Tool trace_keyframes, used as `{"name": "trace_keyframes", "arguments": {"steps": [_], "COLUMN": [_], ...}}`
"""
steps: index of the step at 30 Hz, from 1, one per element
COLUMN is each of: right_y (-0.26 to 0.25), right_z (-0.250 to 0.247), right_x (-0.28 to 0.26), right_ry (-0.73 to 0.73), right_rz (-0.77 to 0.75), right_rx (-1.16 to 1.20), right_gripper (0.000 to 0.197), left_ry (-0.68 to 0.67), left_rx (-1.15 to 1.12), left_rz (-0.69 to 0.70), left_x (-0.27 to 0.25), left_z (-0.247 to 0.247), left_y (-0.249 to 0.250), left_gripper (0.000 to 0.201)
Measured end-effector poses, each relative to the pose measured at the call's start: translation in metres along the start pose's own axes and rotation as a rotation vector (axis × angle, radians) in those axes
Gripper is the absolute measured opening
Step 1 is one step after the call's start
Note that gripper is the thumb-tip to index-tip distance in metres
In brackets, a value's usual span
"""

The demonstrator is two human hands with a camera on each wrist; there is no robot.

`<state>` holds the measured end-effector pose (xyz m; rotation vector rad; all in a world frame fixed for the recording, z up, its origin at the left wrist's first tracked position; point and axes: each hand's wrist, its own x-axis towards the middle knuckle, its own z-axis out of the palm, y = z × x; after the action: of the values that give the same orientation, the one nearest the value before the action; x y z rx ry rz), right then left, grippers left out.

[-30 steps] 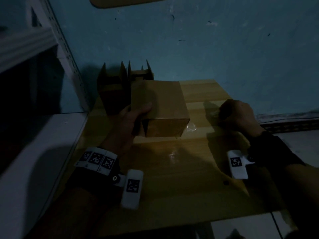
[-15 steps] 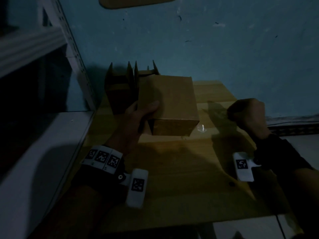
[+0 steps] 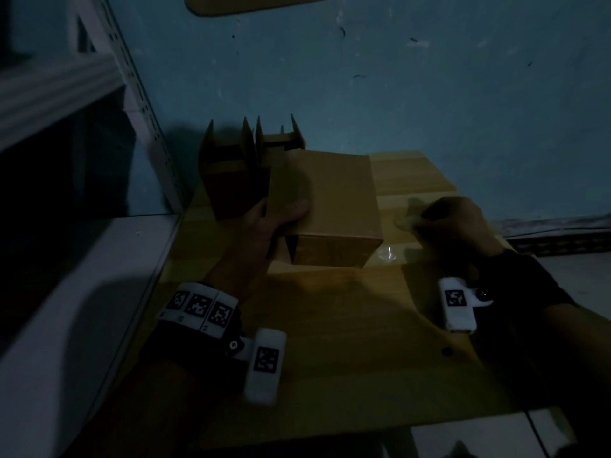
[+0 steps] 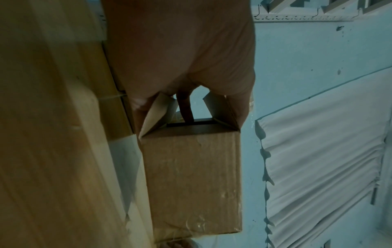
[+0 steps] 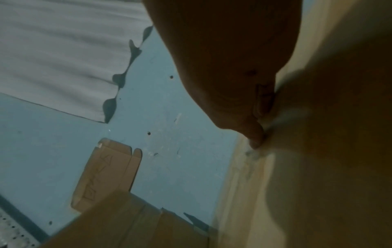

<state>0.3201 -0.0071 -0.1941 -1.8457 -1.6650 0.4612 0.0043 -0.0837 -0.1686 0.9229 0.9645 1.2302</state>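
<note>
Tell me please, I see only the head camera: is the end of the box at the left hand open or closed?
Observer: Open. In the left wrist view the cardboard box has two end flaps folded outward, with a dark opening between them.
Operator: Where do the fingers of that hand go?
Observer: The left hand grips this end, and one finger passes between the flaps toward the opening.
Operator: Does the right hand hold something?
Observer: I cannot tell. In the right wrist view the right hand is curled, and one fingertip touches the wooden table.
</note>
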Motion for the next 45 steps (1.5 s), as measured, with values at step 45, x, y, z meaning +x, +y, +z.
{"name": "trace_keyframes", "arguments": {"steps": [45], "right_y": [-0.077], "right_z": [0.029], "right_x": [-0.073], "right_ry": [-0.539], "right_rz": [-0.142], "right_rx": [0.772], "right_gripper": [0.075], "left_ry": [0.030], "left_rx": [0.292], "left_rz": [0.247], "left_x": [-0.008], "left_z": [0.017], "left_y": [0.001], "left_gripper": [0.055]}}
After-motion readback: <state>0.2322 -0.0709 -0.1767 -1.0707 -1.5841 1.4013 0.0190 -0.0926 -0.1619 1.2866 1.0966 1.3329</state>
